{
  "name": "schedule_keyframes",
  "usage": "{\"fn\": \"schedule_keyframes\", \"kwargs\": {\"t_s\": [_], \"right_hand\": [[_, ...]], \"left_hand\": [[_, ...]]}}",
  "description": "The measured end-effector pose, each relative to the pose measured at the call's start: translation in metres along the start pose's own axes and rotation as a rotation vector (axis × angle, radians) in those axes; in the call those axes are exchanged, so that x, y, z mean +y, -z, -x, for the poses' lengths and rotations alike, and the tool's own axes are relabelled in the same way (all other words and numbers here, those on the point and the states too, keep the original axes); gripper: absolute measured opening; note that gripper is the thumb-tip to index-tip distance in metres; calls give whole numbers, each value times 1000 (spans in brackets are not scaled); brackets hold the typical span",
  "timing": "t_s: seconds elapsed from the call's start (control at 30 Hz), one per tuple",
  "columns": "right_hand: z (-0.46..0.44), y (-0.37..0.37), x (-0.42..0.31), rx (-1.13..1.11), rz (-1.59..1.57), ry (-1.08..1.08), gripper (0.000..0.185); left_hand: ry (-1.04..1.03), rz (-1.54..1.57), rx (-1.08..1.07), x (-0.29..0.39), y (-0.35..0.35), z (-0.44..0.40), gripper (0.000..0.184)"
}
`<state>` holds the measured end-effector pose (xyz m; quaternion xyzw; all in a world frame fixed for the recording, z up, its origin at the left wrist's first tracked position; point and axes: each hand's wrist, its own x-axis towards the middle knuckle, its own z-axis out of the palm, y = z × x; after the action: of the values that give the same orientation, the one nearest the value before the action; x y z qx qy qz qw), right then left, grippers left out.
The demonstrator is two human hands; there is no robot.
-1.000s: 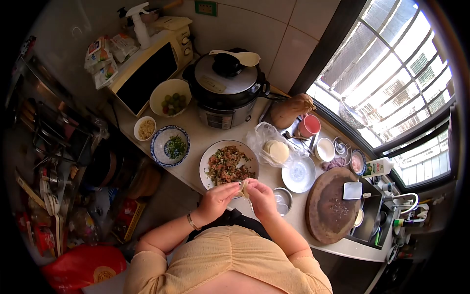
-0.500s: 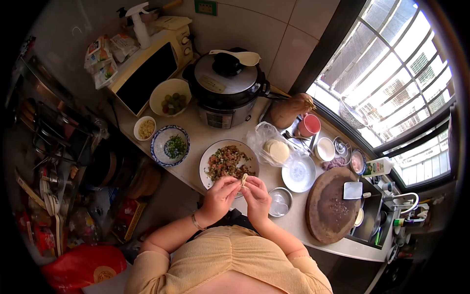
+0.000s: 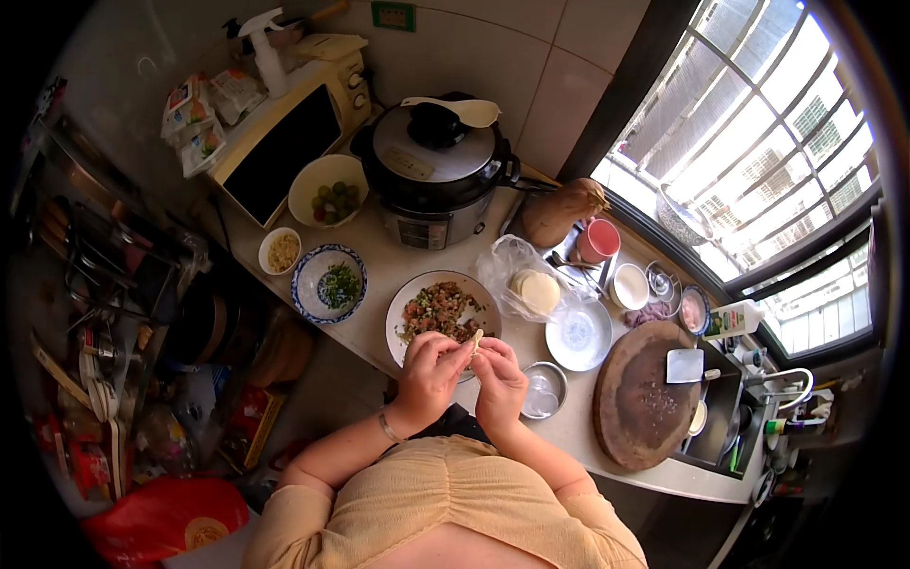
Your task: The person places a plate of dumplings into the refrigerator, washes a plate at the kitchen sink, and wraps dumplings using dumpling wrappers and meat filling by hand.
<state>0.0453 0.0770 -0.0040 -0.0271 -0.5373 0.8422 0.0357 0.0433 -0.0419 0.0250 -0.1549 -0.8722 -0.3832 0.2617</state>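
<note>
My left hand [image 3: 431,377] and my right hand [image 3: 500,387] meet over the near edge of a white plate of chopped filling [image 3: 438,308]. Both sets of fingers are closed, pinching a small pale dumpling [image 3: 478,338] between them. Only its folded top edge shows; the fingers cover the rest. Just right of my right hand stands a small metal bowl with clear liquid [image 3: 542,390]. Behind it are an empty-looking white plate [image 3: 578,336] and a stack of round dumpling wrappers [image 3: 536,291] in an open plastic bag.
A round wooden chopping board [image 3: 645,417] with a cleaver [image 3: 684,366] on it lies to the right, by the sink. At the left stand a bowl of chopped greens [image 3: 338,284] and a small bowl of minced garlic-like bits [image 3: 282,252]. A pressure cooker [image 3: 436,180] stands behind.
My fingers have shifted slightly on the dumpling, and its folded edge now shows a little higher and further right. The bowls, plates and board stay in place.
</note>
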Motion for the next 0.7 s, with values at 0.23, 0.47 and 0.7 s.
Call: {"fn": "schedule_keyframes", "kwargs": {"t_s": [0.23,0.47,0.7], "right_hand": [[-1,2,2,7,-73,-57,13],[-2,5,1,-51,-109,-101,14],[-1,6,-2,-60,-122,-110,13]], "left_hand": [[2,9,-12,0,-5,-2,33],[-35,34,-5,-5,-5,-1,35],[-42,49,53,-7,-5,-3,18]]}}
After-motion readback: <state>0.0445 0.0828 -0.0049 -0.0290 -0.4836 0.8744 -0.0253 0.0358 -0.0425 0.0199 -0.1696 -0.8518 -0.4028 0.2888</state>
